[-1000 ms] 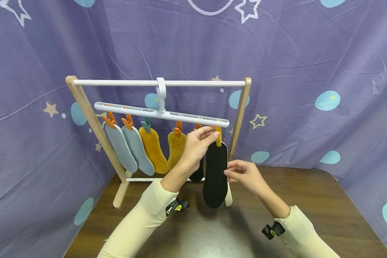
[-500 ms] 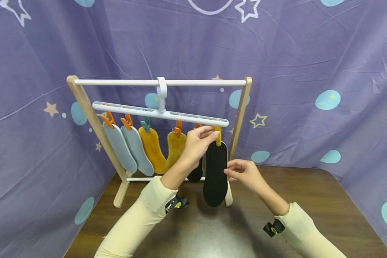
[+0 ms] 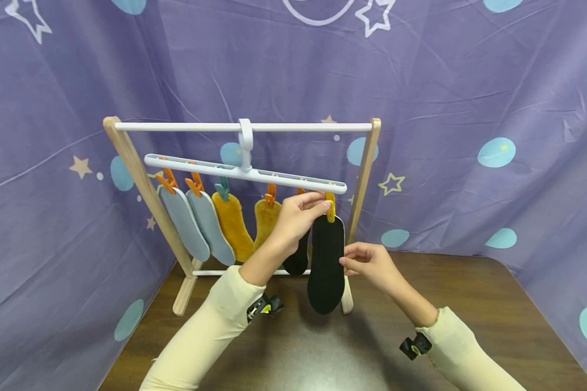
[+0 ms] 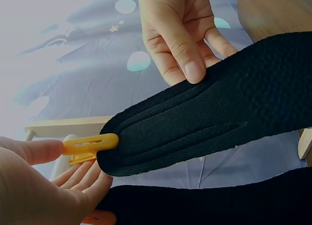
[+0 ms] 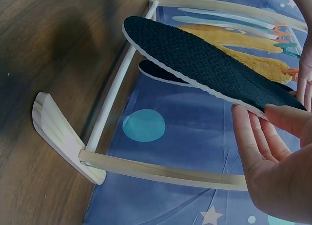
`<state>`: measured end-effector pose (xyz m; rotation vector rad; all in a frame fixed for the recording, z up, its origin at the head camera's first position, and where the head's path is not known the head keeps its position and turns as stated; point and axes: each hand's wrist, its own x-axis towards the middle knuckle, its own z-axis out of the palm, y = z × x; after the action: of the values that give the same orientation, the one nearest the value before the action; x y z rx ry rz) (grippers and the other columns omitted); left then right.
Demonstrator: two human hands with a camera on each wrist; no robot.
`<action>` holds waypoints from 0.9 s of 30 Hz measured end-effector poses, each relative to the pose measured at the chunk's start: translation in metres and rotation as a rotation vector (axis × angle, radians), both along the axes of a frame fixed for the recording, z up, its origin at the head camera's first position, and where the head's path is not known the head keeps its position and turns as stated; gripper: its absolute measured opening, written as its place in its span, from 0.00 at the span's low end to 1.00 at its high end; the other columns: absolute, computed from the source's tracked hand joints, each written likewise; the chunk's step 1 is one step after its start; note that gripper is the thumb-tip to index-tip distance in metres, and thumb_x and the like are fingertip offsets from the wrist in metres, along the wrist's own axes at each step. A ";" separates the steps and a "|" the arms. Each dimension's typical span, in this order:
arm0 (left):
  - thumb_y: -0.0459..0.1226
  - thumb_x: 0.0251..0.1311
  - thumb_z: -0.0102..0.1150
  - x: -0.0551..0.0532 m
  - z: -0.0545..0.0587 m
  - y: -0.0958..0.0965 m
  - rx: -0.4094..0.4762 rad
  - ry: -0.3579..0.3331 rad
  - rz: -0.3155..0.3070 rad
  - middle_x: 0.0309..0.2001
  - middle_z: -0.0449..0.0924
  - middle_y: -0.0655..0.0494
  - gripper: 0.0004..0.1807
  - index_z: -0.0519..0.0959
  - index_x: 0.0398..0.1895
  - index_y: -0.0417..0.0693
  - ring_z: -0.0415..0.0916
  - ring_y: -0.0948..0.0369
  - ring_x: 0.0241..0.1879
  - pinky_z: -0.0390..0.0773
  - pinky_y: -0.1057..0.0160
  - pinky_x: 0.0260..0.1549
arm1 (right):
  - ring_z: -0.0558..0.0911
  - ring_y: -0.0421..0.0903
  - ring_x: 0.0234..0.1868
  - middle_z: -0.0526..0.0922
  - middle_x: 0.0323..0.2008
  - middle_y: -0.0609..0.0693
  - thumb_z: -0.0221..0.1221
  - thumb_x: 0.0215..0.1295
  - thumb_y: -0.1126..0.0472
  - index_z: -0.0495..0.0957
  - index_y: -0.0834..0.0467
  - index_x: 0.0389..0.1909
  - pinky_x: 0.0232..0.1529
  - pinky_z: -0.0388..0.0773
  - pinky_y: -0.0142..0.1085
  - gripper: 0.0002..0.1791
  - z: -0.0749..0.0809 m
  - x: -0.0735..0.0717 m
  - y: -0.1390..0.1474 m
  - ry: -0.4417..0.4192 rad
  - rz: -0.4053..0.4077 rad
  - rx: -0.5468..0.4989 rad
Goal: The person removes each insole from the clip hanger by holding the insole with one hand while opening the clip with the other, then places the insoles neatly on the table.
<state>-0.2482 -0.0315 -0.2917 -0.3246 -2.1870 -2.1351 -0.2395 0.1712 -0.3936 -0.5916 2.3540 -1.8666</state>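
Note:
A black insole (image 3: 325,266) hangs at the right end of the white hanger (image 3: 269,177), its top edge in a yellow clothespin (image 3: 330,208). My left hand (image 3: 293,225) pinches that clothespin between thumb and fingers; the left wrist view shows the thumb on the pin's end. Lower down, my right hand (image 3: 372,265) pinches the insole's right edge, thumb on the front and fingers behind, as the right wrist view (image 5: 273,152) also has it. Behind my left hand hangs a second black insole (image 3: 298,260), partly hidden, under an orange clothespin.
Further left on the hanger hang two yellow insoles (image 3: 232,228) and two light-blue insoles (image 3: 185,224) from orange and teal clothespins. The hanger hooks over the white rail (image 3: 313,127) of a wooden rack (image 3: 149,190). It stands on a brown table (image 3: 445,304) before a purple curtain.
Both hands keep their grips on the clothespin and the insole. The hanger's left end swings slightly; the left forearm shifts a little left.

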 end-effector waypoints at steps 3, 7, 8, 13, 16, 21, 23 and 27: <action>0.32 0.68 0.61 0.001 0.001 -0.001 -0.011 -0.012 -0.010 0.56 0.84 0.38 0.19 0.79 0.59 0.33 0.81 0.52 0.58 0.74 0.54 0.68 | 0.87 0.42 0.30 0.88 0.36 0.63 0.64 0.66 0.71 0.79 0.77 0.45 0.37 0.89 0.37 0.12 -0.001 0.000 0.000 -0.008 -0.010 0.009; 0.32 0.68 0.61 0.001 0.000 -0.001 -0.013 -0.010 -0.010 0.55 0.84 0.38 0.18 0.80 0.59 0.33 0.82 0.53 0.56 0.75 0.54 0.67 | 0.87 0.40 0.30 0.89 0.34 0.58 0.64 0.66 0.71 0.79 0.76 0.45 0.37 0.89 0.38 0.12 -0.001 -0.001 -0.001 -0.015 -0.013 0.006; 0.32 0.68 0.61 0.001 0.000 0.000 -0.012 -0.005 -0.008 0.55 0.85 0.38 0.18 0.80 0.58 0.32 0.82 0.54 0.55 0.76 0.54 0.66 | 0.87 0.40 0.30 0.89 0.34 0.57 0.64 0.66 0.71 0.79 0.76 0.45 0.37 0.89 0.38 0.12 -0.001 0.000 -0.001 -0.014 -0.011 0.006; 0.32 0.67 0.62 0.000 -0.003 0.001 0.000 0.021 0.011 0.52 0.86 0.38 0.16 0.81 0.56 0.32 0.82 0.60 0.49 0.78 0.58 0.61 | 0.87 0.39 0.31 0.89 0.35 0.58 0.64 0.66 0.71 0.79 0.77 0.45 0.37 0.89 0.36 0.12 0.000 0.001 -0.001 -0.010 -0.003 -0.002; 0.32 0.67 0.62 0.000 -0.004 0.002 0.006 0.033 0.019 0.51 0.86 0.38 0.16 0.81 0.55 0.32 0.82 0.61 0.48 0.79 0.60 0.58 | 0.87 0.39 0.31 0.89 0.35 0.59 0.64 0.66 0.71 0.79 0.77 0.45 0.36 0.89 0.36 0.12 0.000 0.001 -0.001 -0.013 -0.005 -0.007; 0.32 0.68 0.61 0.002 -0.005 0.004 0.017 0.041 0.024 0.52 0.85 0.37 0.17 0.81 0.56 0.31 0.82 0.59 0.49 0.80 0.59 0.58 | 0.87 0.39 0.30 0.89 0.35 0.60 0.64 0.65 0.72 0.79 0.77 0.45 0.36 0.89 0.35 0.12 0.000 0.000 -0.001 -0.004 -0.010 -0.003; 0.32 0.68 0.61 0.002 -0.005 0.004 0.021 0.041 0.026 0.53 0.85 0.37 0.17 0.80 0.57 0.31 0.82 0.59 0.50 0.80 0.59 0.59 | 0.87 0.39 0.30 0.89 0.35 0.62 0.64 0.65 0.72 0.80 0.76 0.44 0.36 0.89 0.36 0.11 0.000 0.000 -0.001 -0.002 -0.011 -0.001; 0.33 0.68 0.61 0.003 -0.006 0.006 0.024 0.046 0.032 0.54 0.85 0.37 0.18 0.80 0.57 0.31 0.82 0.56 0.52 0.80 0.57 0.60 | 0.87 0.40 0.30 0.88 0.37 0.66 0.64 0.66 0.71 0.80 0.76 0.44 0.36 0.89 0.36 0.11 -0.001 0.000 -0.001 -0.004 -0.007 -0.002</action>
<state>-0.2452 -0.0254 -0.2977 -0.3310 -2.1264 -2.1138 -0.2396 0.1700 -0.3944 -0.5796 2.3549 -1.8711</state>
